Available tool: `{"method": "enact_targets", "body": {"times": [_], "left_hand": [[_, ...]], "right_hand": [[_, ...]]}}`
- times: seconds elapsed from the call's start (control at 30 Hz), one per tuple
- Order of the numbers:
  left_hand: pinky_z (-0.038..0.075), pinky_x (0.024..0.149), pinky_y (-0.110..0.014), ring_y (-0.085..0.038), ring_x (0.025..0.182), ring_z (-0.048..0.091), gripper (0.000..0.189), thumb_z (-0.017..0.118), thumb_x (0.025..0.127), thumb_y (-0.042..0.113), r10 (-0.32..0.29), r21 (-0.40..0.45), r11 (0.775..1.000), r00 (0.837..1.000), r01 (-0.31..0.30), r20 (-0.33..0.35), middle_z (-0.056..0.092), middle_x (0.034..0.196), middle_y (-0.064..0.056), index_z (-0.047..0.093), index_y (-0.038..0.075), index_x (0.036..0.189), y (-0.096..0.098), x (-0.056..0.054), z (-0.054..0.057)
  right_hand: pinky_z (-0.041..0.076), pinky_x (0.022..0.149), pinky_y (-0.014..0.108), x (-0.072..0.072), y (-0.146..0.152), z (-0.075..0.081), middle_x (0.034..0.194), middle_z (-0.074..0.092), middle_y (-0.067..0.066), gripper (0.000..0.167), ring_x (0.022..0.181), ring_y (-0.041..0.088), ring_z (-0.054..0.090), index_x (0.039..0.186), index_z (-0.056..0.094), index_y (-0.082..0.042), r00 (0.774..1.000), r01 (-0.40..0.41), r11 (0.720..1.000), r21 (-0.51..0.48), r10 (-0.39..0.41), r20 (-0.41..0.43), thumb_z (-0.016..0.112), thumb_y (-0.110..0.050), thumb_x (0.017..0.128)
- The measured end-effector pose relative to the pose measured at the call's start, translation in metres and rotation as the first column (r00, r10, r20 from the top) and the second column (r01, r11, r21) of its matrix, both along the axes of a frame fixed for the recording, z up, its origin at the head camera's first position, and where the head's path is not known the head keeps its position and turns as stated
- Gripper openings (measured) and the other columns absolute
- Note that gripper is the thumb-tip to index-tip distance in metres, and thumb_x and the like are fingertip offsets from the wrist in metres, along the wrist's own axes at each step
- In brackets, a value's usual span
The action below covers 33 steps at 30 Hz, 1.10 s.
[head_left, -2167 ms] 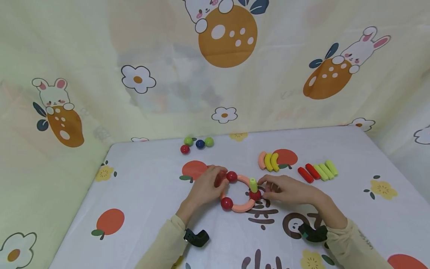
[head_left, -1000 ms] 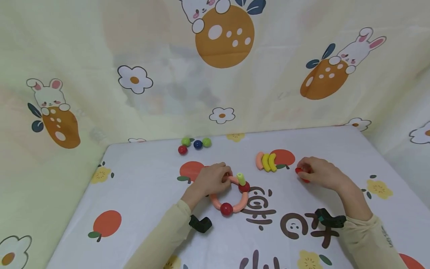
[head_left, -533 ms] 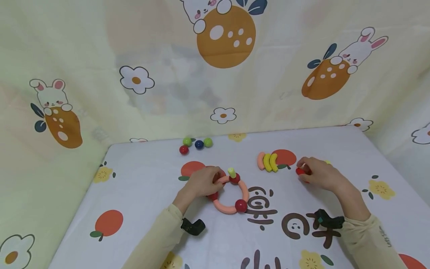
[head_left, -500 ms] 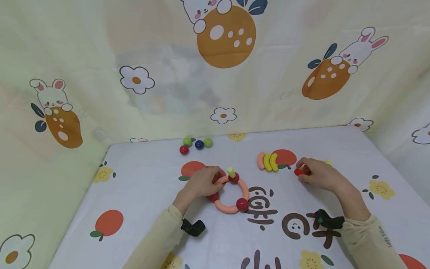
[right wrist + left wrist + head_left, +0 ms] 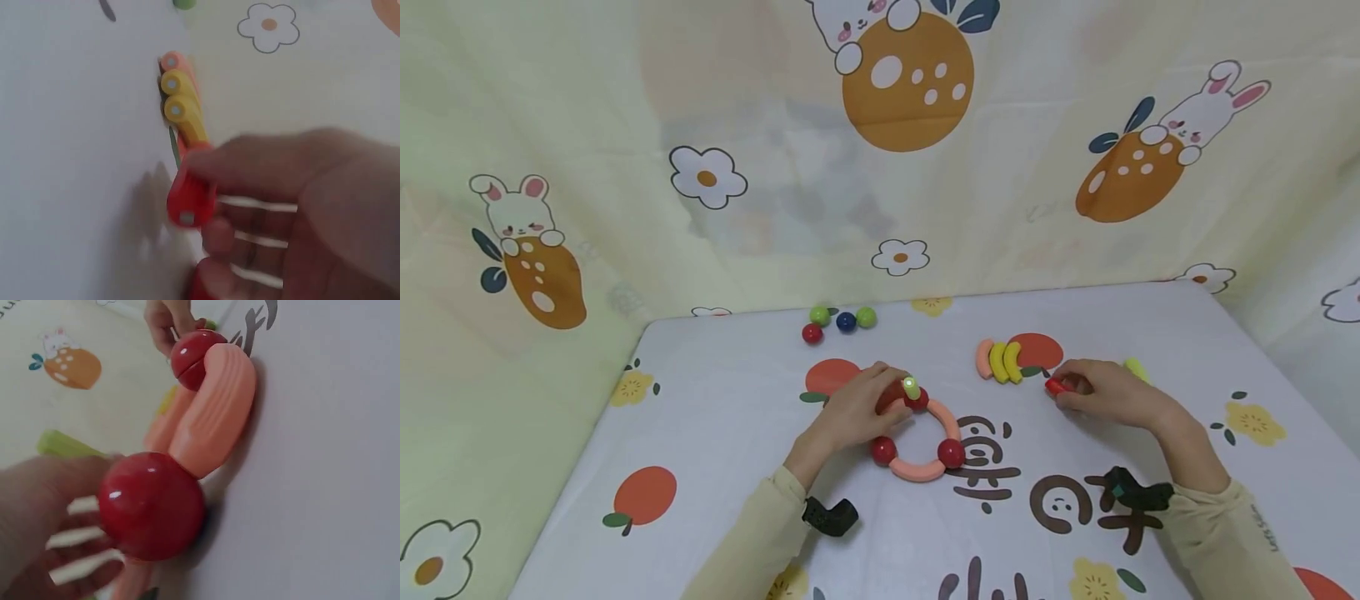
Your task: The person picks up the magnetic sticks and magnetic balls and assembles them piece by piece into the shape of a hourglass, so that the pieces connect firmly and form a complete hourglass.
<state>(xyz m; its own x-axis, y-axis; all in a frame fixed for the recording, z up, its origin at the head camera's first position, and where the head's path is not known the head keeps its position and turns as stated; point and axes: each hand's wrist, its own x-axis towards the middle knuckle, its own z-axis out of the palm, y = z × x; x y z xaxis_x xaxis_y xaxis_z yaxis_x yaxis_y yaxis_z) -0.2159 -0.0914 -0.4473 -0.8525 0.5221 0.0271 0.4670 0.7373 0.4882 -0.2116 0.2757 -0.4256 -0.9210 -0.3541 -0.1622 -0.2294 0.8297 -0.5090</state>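
Observation:
My left hand (image 5: 853,408) grips the left side of a ring built from salmon curved magnetic sticks (image 5: 919,472) and red balls (image 5: 951,453). In the left wrist view a red ball (image 5: 152,506) sits close by the thumb, with the other fingers loosely bent behind it. A light green stick (image 5: 912,387) stands on the ring's far ball. Over to the right, my right hand (image 5: 1112,392) pinches a short red magnetic stick (image 5: 1057,387) between thumb and fingers; its metal end shows in the right wrist view. A second red stick (image 5: 203,281) lies below those fingers.
At the back left are green balls (image 5: 866,317), a blue ball (image 5: 846,322) and a red ball (image 5: 812,333). Yellow curved sticks (image 5: 1004,362) and a salmon one (image 5: 984,358) lie between ring and right hand. A green stick (image 5: 1136,369) shows behind the right hand.
My right hand has left the ring, gone right to the red sticks and drawn one slightly left. The ring has turned counterclockwise under my left hand, bringing the upright green stick to the far side.

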Motion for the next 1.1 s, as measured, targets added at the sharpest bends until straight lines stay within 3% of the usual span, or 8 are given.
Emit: {"method": "enact_targets", "body": {"times": [0.17, 0.3, 0.43, 0.6, 0.87, 1.1], "left_hand": [[0.048, 0.088, -0.027, -0.009, 0.101, 0.054, 0.032, 0.067, 0.086, 0.034, -0.063, 0.177, 0.983, 0.998, 0.056, 0.032, 0.060, 0.114, 0.010, 0.059, 0.026, 0.117, 0.004, -0.011, -0.011], [0.049, 0.081, -0.023, -0.007, 0.092, 0.055, 0.021, 0.067, 0.086, 0.033, -0.056, 0.238, 0.970, 0.998, 0.046, 0.037, 0.061, 0.101, 0.012, 0.061, 0.026, 0.105, 0.004, -0.017, -0.018], [0.048, 0.073, -0.021, -0.007, 0.085, 0.054, 0.017, 0.065, 0.088, 0.036, -0.027, 0.236, 0.972, 0.999, 0.017, 0.037, 0.059, 0.093, 0.011, 0.059, 0.026, 0.099, 0.007, -0.019, -0.019], [0.047, 0.075, -0.022, -0.008, 0.087, 0.054, 0.019, 0.064, 0.088, 0.038, -0.004, 0.232, 0.973, 0.997, -0.014, 0.076, 0.060, 0.095, 0.010, 0.059, 0.026, 0.102, 0.009, -0.019, -0.018], [0.046, 0.072, -0.022, -0.010, 0.086, 0.052, 0.021, 0.062, 0.089, 0.039, -0.039, 0.212, 0.977, 0.997, 0.023, 0.073, 0.055, 0.096, 0.007, 0.058, 0.026, 0.105, 0.009, -0.015, -0.019], [0.047, 0.079, -0.023, -0.010, 0.091, 0.052, 0.029, 0.060, 0.092, 0.028, -0.030, 0.173, 0.985, 0.993, 0.010, 0.113, 0.059, 0.101, 0.006, 0.060, 0.022, 0.120, -0.002, -0.011, -0.015]], "right_hand": [[0.047, 0.063, 0.021, 0.004, -0.010, 0.000, 0.087, 0.059, 0.000, 0.032, 0.080, 0.016, 0.052, 0.117, 0.059, -0.009, 0.997, -0.076, 0.989, -0.131, 0.079, 0.019, 0.066, -0.019, 0.087], [0.049, 0.067, 0.022, 0.007, -0.025, -0.002, 0.090, 0.059, -0.004, 0.033, 0.084, 0.015, 0.054, 0.118, 0.060, -0.017, 0.992, -0.123, 0.977, -0.173, 0.126, 0.006, 0.068, -0.020, 0.086], [0.051, 0.069, 0.023, 0.008, -0.038, -0.002, 0.091, 0.060, -0.006, 0.033, 0.085, 0.015, 0.055, 0.116, 0.060, -0.020, 0.987, -0.158, 0.966, -0.207, 0.159, -0.011, 0.070, -0.021, 0.085], [0.052, 0.071, 0.024, 0.010, -0.046, -0.004, 0.091, 0.060, -0.007, 0.032, 0.085, 0.014, 0.056, 0.115, 0.059, -0.019, 0.982, -0.185, 0.955, -0.232, 0.185, -0.022, 0.070, -0.022, 0.085], [0.052, 0.075, 0.023, 0.013, -0.053, -0.005, 0.093, 0.061, -0.008, 0.030, 0.088, 0.012, 0.058, 0.114, 0.057, -0.020, 0.985, -0.172, 0.953, -0.248, 0.169, -0.035, 0.068, -0.021, 0.086], [0.054, 0.077, 0.025, 0.014, -0.066, -0.007, 0.094, 0.065, -0.006, 0.034, 0.089, 0.012, 0.062, 0.116, 0.055, -0.014, 0.984, -0.177, 0.920, -0.349, 0.169, -0.054, 0.069, -0.023, 0.086]]}}
